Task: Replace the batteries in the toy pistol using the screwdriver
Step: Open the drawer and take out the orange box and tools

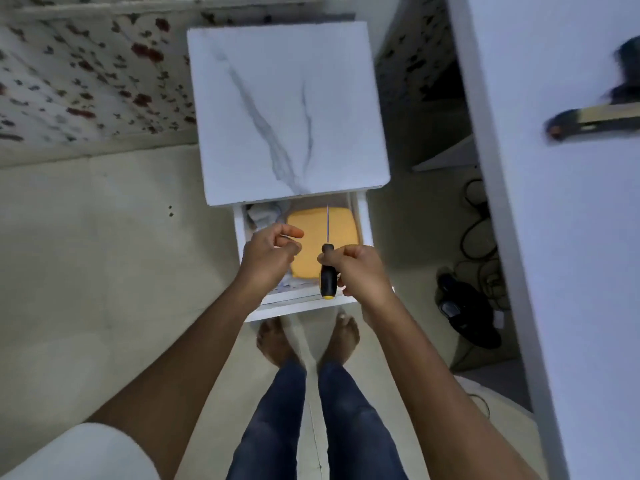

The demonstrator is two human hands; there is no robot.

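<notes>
My right hand (360, 271) grips a screwdriver (327, 271) by its black, yellow-capped handle. Its thin shaft points away from me, over the open drawer (363, 223). My left hand (268, 252) hovers over the drawer's left side with fingers loosely curled, thumb and forefinger a little apart, and nothing plainly in it. The toy pistol (588, 121), dark and tan with an orange tip, lies blurred on the white table (554, 237) at the far right, well away from both hands.
The drawer belongs to a marble-topped nightstand (287, 109) and holds a yellow-orange flat box (343, 226) and crumpled cloth (259, 213). A floral bedsheet (86, 74) is at the left. Cables and a black object (467, 306) lie on the floor between nightstand and table.
</notes>
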